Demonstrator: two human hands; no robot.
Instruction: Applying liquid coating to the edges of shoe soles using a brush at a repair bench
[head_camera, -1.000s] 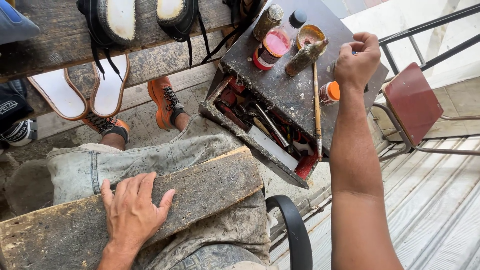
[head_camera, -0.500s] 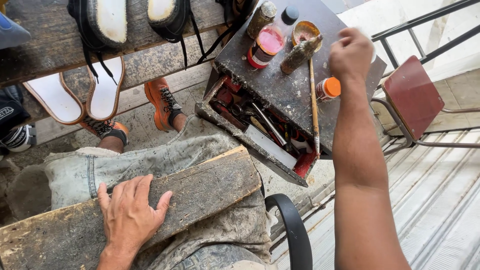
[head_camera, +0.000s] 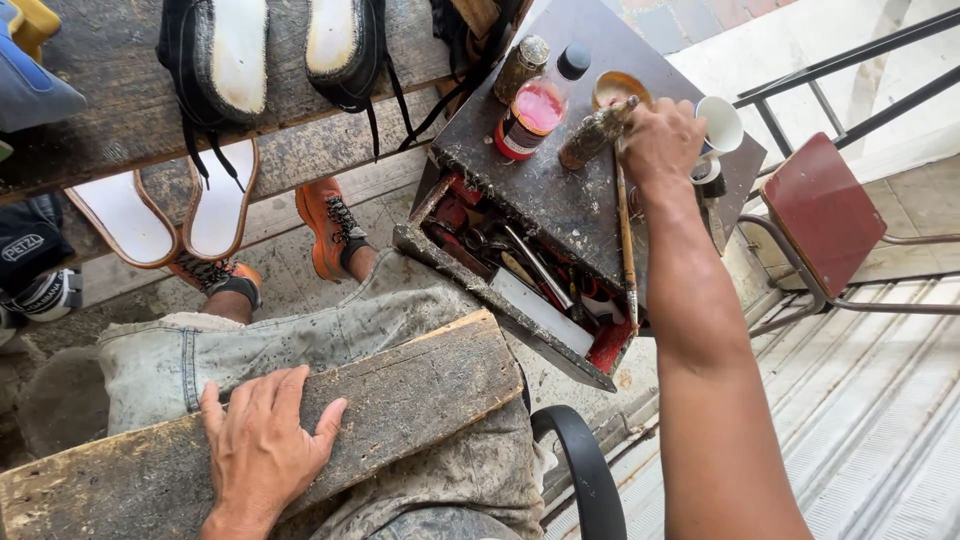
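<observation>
While the left hand (head_camera: 262, 450) lies flat and spread on the plank (head_camera: 330, 420), the right hand (head_camera: 660, 140) closes around a brush (head_camera: 627, 240) on the toolbox (head_camera: 560, 200), beside the bottle (head_camera: 530, 110). Brush: light, stiff, probably sticky; grip the upper handle.

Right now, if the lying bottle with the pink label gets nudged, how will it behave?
The bottle lies on its side on the toolbox top, so it probably rolls. It looks like glass, likely fragile. The grimy surface may slow it.
</observation>
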